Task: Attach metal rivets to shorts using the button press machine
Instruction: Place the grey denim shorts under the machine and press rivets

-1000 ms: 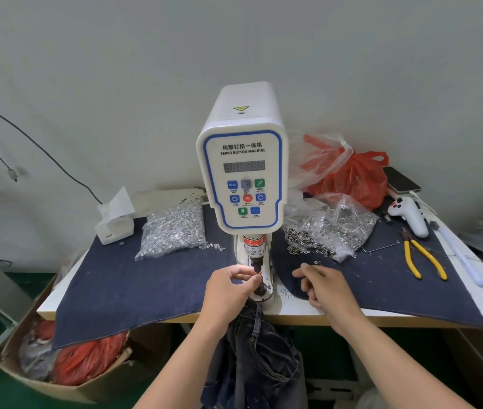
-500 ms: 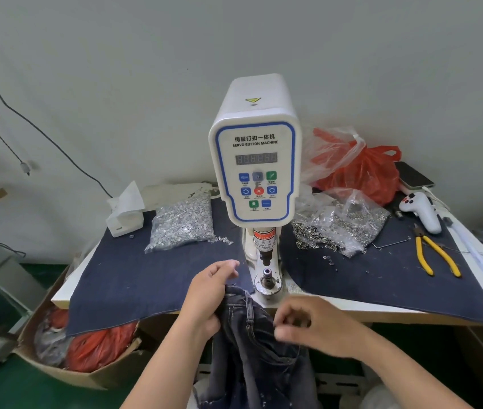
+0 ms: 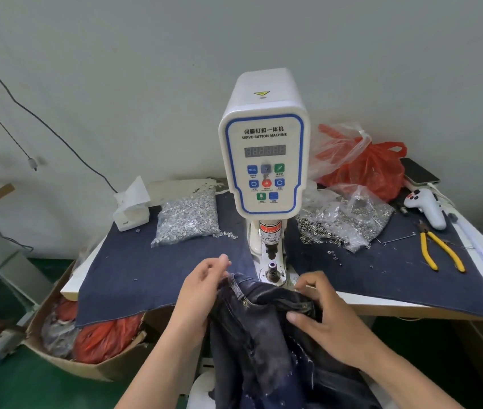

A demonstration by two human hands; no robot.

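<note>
A white servo button press machine [image 3: 264, 160] stands mid-table, its lower die [image 3: 272, 268] bare under the punch. Dark denim shorts [image 3: 264, 343] hang off the table's front edge just below the die. My left hand [image 3: 202, 293] grips the waistband at its left end. My right hand [image 3: 323, 314] holds the waistband on the right, thumb and fingers pinched over the fabric. A rivet shows on the waistband [image 3: 304, 305]. A clear bag of silver rivets [image 3: 187, 219] lies left of the machine, and an open bag of metal rings [image 3: 349, 222] lies to its right.
Denim cloth [image 3: 134, 270] covers the table. Yellow-handled pliers [image 3: 441, 252], a white controller [image 3: 426, 208], a phone [image 3: 419, 171] and a red plastic bag [image 3: 373, 169] sit at the right. A tissue box [image 3: 131, 211] stands back left. A cardboard box [image 3: 81, 349] sits on the floor.
Both hands left the die and rivets, dropped to the shorts and lifted the waistband up toward the table edge. The camera moved closer.
</note>
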